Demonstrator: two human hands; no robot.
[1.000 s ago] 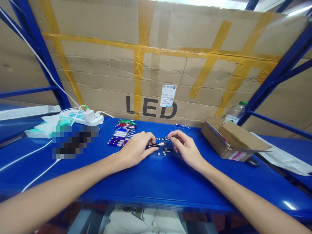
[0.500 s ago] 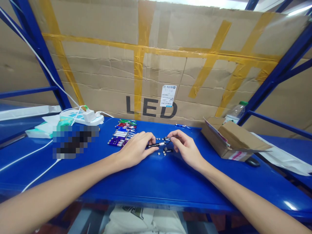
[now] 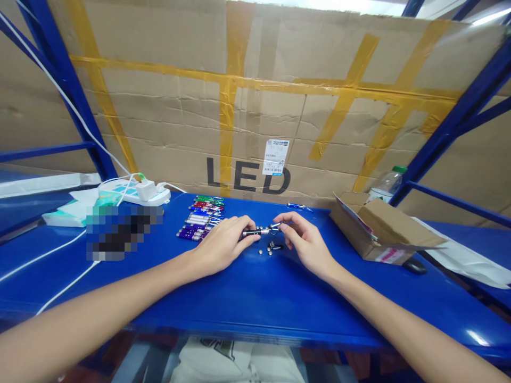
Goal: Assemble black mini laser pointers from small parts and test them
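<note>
My left hand (image 3: 223, 242) is closed round the body of a small black keychain torch (image 3: 255, 232) and holds it just above the blue table (image 3: 255, 292). My right hand (image 3: 305, 239) pinches the metal clip at the torch's right end. Below the torch, loose button cells (image 3: 263, 251) and a small black part (image 3: 275, 246) lie on the table. A row of several coloured keychain torches (image 3: 199, 218) lies just left of my left hand.
An open cardboard box (image 3: 379, 229) sits at the right, a plastic bottle (image 3: 385, 186) behind it. A white power strip (image 3: 136, 191) with cables and a tissue pack (image 3: 75, 210) lie at the left. One blue torch (image 3: 297, 206) rests near the taped cardboard wall (image 3: 255, 106).
Both hands have lifted the black torch slightly and levelled it; it now sits a little higher than before. Nothing else has moved.
</note>
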